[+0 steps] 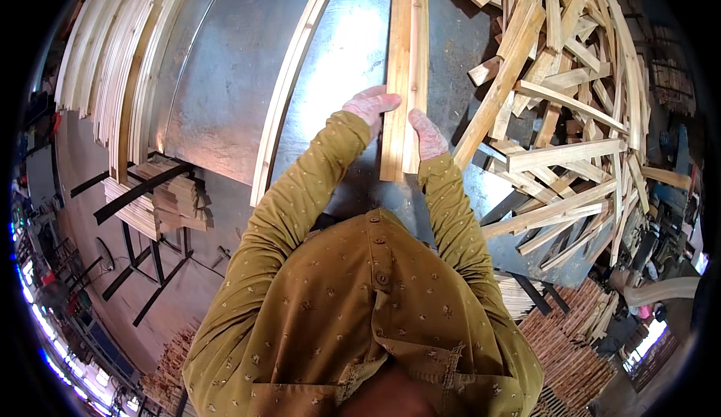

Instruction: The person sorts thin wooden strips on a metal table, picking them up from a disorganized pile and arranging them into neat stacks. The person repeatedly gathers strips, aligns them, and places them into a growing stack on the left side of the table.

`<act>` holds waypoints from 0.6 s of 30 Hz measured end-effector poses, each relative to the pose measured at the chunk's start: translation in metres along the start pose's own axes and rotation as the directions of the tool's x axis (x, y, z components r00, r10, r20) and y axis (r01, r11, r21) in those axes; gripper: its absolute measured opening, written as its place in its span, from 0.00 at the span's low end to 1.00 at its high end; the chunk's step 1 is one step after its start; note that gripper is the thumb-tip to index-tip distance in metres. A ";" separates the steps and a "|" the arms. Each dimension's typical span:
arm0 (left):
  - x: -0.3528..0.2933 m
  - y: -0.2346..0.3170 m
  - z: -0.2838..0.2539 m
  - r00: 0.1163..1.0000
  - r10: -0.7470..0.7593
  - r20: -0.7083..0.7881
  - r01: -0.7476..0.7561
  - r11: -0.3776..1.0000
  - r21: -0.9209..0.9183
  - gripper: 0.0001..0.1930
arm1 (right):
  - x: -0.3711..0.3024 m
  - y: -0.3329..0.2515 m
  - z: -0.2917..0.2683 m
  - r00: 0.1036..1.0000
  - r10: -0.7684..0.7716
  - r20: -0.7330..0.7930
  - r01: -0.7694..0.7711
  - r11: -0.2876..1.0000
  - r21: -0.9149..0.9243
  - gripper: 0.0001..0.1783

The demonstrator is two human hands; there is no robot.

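Two pale wood pieces in hand: wide board [396,128] on the left, narrow board [421,34] tight against it on the right. Both lie lengthwise over the metal table [225,64], lower ends short of the near edge, close to the wearer's chest; far ends run out of view.

Left hand [366,108]: pinching the wide board at its left edge, one digit laid across the top face, rest mostly hidden. Right hand [429,135]: lower down, holding the narrow board from its right side, thumb up on top, fingers hidden underneath. Both elbows bent, forearms angled in and forward from either side of the torso, olive sleeves [289,180] down to the wrists.

Left of the hands, a loose strip [291,87] lies apart on the table, near tip by the near edge. Table's left end: row of strips [124,42], some ends past the near edge. Right end: jumbled heap of offcuts [559,87], criss-crossed, reaching the near right corner. Below the left end, black metal frame [154,255] with stacked wood [179,199]. More stacked lumber [571,342] below the near right corner.
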State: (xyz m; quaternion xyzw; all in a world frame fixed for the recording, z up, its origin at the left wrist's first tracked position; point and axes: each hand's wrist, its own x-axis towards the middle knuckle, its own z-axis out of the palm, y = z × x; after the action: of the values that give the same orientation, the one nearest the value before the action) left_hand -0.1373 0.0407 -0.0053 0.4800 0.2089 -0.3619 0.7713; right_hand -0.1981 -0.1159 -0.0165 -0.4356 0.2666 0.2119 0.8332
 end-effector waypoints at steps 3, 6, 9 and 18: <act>-0.026 0.013 -0.031 0.944 0.242 -0.223 -0.019 0.716 0.698 0.27 | -0.014 0.001 0.009 0.988 -0.033 -0.148 0.015 0.992 -0.124 0.22; -0.078 0.022 -0.053 0.833 0.383 -0.398 0.147 0.541 0.828 0.24 | -0.020 0.026 0.015 0.963 -0.155 -0.219 -0.069 0.646 -0.760 0.27; -0.122 0.028 -0.075 0.776 0.516 -0.363 0.310 0.190 0.932 0.23 | -0.031 0.062 0.057 0.984 -0.149 -0.098 -0.055 0.269 -0.962 0.39; -0.136 -0.015 -0.130 0.731 0.405 -0.550 0.558 0.111 0.823 0.56 | -0.024 -0.040 0.094 0.953 -0.299 -0.042 -0.068 -0.076 -0.995 0.48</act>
State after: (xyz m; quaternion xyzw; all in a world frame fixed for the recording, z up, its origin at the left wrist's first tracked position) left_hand -0.2341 0.2008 0.0177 0.9438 0.2032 -0.2460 0.0866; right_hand -0.1689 -0.0612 0.0680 -0.9475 0.0911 0.2088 0.2242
